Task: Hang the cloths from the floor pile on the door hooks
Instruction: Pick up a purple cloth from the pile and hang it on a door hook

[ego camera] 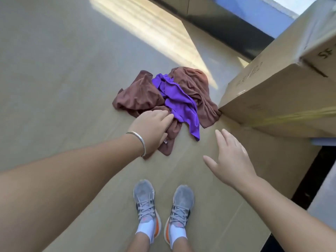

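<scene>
Below, seen from the head camera: floor pile of cloths (163, 99) on the tan floor (63, 79), made up of brown cloths (138, 93) and one purple cloth (180, 104) draped across the middle, its lower tip trailing toward the feet. Right edge of the pile touching the corner of a cardboard box (272, 99).

Left hand (151, 127), silver bangle (139, 141) at the wrist, lowered onto the near edge of the pile; fingers (164, 115) curled, tips resting on brown fabric just beside the purple cloth's left border. Brown fold with a small white tag (165, 141) emerging under the palm; whether the fingers actually pinch the fabric cannot be told, since the tips and thumb are hidden against the cloth.

Right hand (231, 157) spread flat above the floor, fingers (222, 140) straight and slightly apart, holding nothing, near the purple tip yet apart from it and from the pile.

Writing: dark handwritten marks on the box faces, blurred; "SF" legible at the upper right (324, 53), remainder unreadable.

Grey laced trainers (163, 202) with orange heels and white socks at the bottom of the view, well apart from the pile.
</scene>
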`<control>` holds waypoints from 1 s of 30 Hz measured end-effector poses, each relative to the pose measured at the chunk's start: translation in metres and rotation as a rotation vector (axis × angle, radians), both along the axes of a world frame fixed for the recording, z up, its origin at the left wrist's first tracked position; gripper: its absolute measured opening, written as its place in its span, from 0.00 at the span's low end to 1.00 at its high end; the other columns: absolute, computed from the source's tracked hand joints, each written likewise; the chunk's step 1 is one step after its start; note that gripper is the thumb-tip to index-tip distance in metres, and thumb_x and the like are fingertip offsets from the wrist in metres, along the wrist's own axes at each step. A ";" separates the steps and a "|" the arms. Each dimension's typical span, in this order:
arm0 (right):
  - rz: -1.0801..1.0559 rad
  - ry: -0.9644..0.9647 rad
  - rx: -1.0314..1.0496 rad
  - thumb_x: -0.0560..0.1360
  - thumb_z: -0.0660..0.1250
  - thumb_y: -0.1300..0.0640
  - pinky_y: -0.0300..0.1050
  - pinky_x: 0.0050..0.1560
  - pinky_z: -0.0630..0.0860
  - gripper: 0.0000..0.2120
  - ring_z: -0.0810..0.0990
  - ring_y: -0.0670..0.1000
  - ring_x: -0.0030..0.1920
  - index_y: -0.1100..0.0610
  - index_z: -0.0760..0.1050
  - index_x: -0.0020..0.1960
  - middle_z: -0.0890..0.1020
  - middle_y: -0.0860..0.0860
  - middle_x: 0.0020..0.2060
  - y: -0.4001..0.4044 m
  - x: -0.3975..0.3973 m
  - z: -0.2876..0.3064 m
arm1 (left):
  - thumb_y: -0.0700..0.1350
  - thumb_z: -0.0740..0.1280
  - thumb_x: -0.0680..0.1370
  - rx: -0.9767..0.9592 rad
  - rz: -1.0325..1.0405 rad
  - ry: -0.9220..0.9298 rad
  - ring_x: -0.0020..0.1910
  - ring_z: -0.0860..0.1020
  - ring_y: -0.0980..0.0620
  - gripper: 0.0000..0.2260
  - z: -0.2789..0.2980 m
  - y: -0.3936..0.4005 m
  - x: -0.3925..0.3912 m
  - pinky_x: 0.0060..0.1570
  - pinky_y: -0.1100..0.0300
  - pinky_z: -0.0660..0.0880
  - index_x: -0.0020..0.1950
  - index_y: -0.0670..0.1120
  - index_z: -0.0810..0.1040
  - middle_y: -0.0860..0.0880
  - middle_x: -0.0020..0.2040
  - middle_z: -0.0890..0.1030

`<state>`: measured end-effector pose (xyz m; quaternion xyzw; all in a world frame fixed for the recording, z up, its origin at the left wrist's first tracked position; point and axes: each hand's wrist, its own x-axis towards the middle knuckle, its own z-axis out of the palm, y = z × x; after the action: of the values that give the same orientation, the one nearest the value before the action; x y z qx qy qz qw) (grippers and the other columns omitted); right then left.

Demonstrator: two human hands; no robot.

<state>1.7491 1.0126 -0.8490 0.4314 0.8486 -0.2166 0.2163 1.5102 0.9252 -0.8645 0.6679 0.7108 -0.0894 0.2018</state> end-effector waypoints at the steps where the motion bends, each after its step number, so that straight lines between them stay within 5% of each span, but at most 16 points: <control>1: 0.008 0.000 0.001 0.75 0.63 0.39 0.52 0.75 0.54 0.41 0.50 0.52 0.77 0.53 0.47 0.78 0.52 0.53 0.77 0.003 -0.004 -0.024 | 0.50 0.65 0.76 0.012 -0.013 0.020 0.68 0.68 0.42 0.28 -0.023 0.007 -0.002 0.65 0.48 0.65 0.74 0.42 0.63 0.42 0.69 0.69; 14: -0.016 -0.099 0.004 0.73 0.64 0.39 0.56 0.75 0.54 0.41 0.50 0.53 0.77 0.56 0.50 0.77 0.52 0.53 0.77 0.029 -0.021 -0.263 | 0.52 0.57 0.80 0.053 -0.204 0.107 0.66 0.69 0.45 0.23 -0.252 0.077 -0.017 0.65 0.52 0.64 0.72 0.43 0.64 0.44 0.67 0.71; 23: 0.014 -0.094 0.133 0.74 0.64 0.41 0.52 0.74 0.55 0.39 0.51 0.54 0.77 0.59 0.53 0.76 0.55 0.54 0.76 0.043 -0.040 -0.347 | 0.43 0.57 0.80 0.042 -0.295 0.246 0.55 0.75 0.46 0.10 -0.310 0.128 -0.018 0.47 0.52 0.72 0.56 0.50 0.77 0.50 0.54 0.77; 30: 0.051 -0.071 0.185 0.81 0.55 0.53 0.50 0.67 0.61 0.17 0.57 0.54 0.75 0.51 0.69 0.68 0.66 0.53 0.71 0.063 -0.027 -0.358 | 0.44 0.62 0.78 0.035 -0.179 0.367 0.55 0.73 0.46 0.10 -0.324 0.135 -0.021 0.48 0.53 0.65 0.57 0.51 0.77 0.49 0.56 0.76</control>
<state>1.7220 1.0759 -1.2074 0.4353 0.8675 -0.1162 0.2110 1.4893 1.0599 -1.1882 0.7042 0.6750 -0.2150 0.0485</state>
